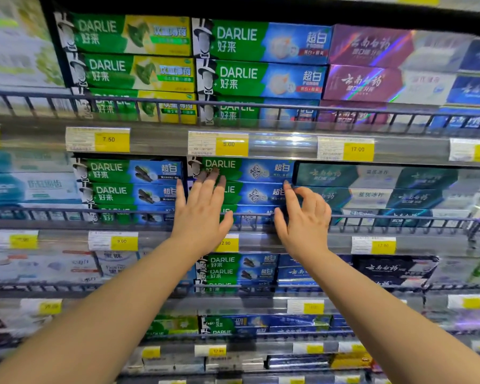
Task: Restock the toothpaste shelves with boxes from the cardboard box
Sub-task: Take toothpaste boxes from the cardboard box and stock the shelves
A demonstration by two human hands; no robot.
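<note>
A stack of green and blue Darlie toothpaste boxes (257, 194) lies on the second shelf behind a grey wire rail (399, 218). My left hand (203, 212) is flat against the left end of the stack, fingers spread over the top two boxes. At the stack's right end, my right hand (302, 217) has its fingertips touching the middle box, thumb below by the rail. Neither hand grips a box. The cardboard box is not in view.
Shelves of toothpaste fill the view: Darlie boxes with yellow ends (128, 54) above, another Darlie stack (130, 187) to the left, dark teal boxes (385, 189) to the right. Yellow price tags (111, 139) line each shelf edge. Lower shelves hold more boxes.
</note>
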